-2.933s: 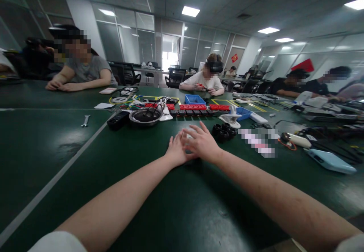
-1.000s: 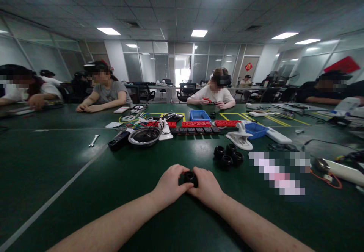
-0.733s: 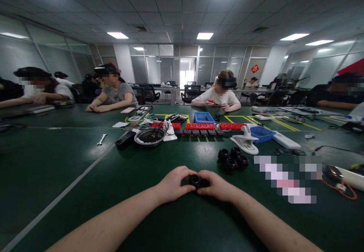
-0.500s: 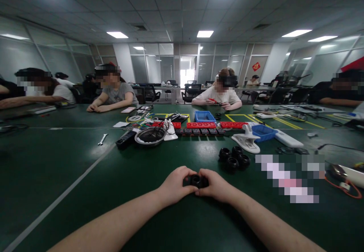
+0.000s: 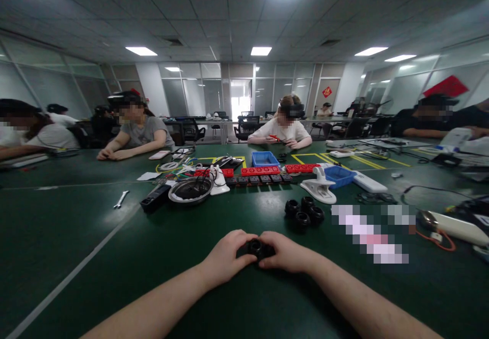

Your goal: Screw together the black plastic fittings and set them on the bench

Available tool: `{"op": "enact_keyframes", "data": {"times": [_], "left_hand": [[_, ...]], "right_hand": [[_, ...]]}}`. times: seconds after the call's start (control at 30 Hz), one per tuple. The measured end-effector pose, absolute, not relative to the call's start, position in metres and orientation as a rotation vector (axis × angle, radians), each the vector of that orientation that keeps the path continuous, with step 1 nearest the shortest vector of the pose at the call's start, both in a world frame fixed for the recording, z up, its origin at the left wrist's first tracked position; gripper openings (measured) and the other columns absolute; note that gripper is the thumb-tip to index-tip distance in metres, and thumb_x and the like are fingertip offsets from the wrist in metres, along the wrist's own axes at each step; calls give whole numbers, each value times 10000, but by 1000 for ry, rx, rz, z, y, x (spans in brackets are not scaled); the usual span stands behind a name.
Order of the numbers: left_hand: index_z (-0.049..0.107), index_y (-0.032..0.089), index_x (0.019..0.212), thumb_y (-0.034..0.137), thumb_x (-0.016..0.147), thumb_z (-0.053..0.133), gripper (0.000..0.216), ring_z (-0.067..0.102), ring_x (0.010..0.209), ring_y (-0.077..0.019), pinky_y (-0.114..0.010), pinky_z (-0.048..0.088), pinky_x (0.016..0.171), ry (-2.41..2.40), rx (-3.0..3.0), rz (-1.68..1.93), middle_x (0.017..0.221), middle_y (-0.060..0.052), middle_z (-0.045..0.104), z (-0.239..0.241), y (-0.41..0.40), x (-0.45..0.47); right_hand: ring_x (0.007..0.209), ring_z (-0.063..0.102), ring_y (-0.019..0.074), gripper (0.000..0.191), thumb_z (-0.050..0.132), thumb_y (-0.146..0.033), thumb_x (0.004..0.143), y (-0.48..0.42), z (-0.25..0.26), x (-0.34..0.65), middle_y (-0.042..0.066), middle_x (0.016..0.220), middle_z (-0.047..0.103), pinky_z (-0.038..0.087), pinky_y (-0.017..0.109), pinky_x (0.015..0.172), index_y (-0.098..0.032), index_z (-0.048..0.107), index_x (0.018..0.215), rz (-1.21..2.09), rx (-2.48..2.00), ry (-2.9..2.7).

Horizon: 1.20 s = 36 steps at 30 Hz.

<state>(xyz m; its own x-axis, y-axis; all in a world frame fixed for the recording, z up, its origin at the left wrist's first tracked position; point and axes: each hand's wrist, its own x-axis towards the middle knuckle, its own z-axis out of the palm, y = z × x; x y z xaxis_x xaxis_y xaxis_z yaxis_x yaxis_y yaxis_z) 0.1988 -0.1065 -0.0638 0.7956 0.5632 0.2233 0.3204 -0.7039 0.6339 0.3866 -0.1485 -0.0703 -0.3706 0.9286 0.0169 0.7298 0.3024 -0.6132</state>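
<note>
Just above the green table (image 5: 183, 298), a round black part (image 5: 256, 248) with a hole in its middle sits between my two hands. My left hand (image 5: 228, 258) pinches it from the left with thumb and fingers. From the other side, my right hand (image 5: 286, 253) closes on it with curled fingers and thumb. Much of the part is hidden behind my fingers, so its exact kind cannot be made out. Beyond my right hand stand several similar round black parts (image 5: 302, 219) grouped close together.
Farther back lie a metal bowl (image 5: 176, 198), red socket strips (image 5: 260, 171), a white clamp base (image 5: 319, 190) and blue trays (image 5: 339, 176). A wrench (image 5: 121, 200) lies at left, a white device with an orange cable (image 5: 460, 228) at right. Other people sit around the table.
The view has turned slightly right, so the scene has shifted left. Both hands still hold the round black part; the fingers on it have moved a little.
</note>
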Motion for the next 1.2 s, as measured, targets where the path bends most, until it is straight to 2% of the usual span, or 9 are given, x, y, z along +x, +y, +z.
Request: {"op": "enact_keyframes", "data": {"times": [0.17,0.27,0.37,0.43,0.63,0.77,0.87,1.1,1.2], "left_hand": [[557,233,1035,204,730,594,309,512,862,-171,-263,396,758,668,2398,526,900,-11,553,-62,-110,200],[573,209,954,224,690,629,270,515,832,-181,-271,408,719,782,2365,568,878,-15,551,-66,-112,204],[568,192,897,238,659,650,256,517,815,-197,-296,414,711,947,2339,645,857,-21,550,-71,-112,206],[564,193,891,252,661,648,252,517,817,-203,-310,414,718,983,2335,665,853,-23,550,-72,-113,206],[560,201,929,234,711,601,224,510,838,-199,-314,413,742,808,2392,621,861,-20,543,-66,-112,204],[553,213,983,234,730,590,256,506,885,-199,-321,409,785,750,2390,569,912,-26,545,-61,-112,203],[558,209,958,241,731,591,232,510,881,-195,-312,412,778,722,2374,556,910,-24,547,-62,-112,203],[555,190,896,275,683,630,241,521,813,-207,-317,418,709,948,2351,650,854,-21,548,-74,-112,207],[555,185,901,262,694,619,230,520,810,-202,-310,420,706,903,2359,643,847,-21,544,-72,-111,207]], "right_hand": [[679,474,126,237,729,-200,584,-146,-72,388,-25,726,501,341,204,566,-144,571,751,821,-1525,-2105],[620,447,124,300,746,-322,551,-148,-78,378,-24,672,492,297,209,515,-148,542,685,606,-1667,-2080],[611,443,134,318,694,-412,595,-151,-85,367,-2,657,502,285,231,525,-152,517,646,310,-1762,-2043],[629,455,145,318,668,-431,621,-153,-86,363,14,676,516,299,238,538,-153,519,661,257,-1787,-2020],[783,507,180,420,704,-357,612,-154,-78,373,35,874,551,372,259,665,-176,558,963,448,-1576,-2103],[717,517,142,223,655,-206,675,-150,-72,385,0,797,560,379,222,618,-157,590,883,811,-1435,-2118],[661,505,124,191,667,-189,658,-148,-72,386,-20,731,547,357,202,556,-146,572,818,881,-1474,-2059],[628,489,157,340,660,-441,625,-152,-81,367,23,707,546,314,239,517,-157,513,741,310,-1806,-2076],[680,513,183,398,661,-484,614,-155,-79,366,48,755,567,344,259,560,-150,533,787,284,-1779,-2115]]}}
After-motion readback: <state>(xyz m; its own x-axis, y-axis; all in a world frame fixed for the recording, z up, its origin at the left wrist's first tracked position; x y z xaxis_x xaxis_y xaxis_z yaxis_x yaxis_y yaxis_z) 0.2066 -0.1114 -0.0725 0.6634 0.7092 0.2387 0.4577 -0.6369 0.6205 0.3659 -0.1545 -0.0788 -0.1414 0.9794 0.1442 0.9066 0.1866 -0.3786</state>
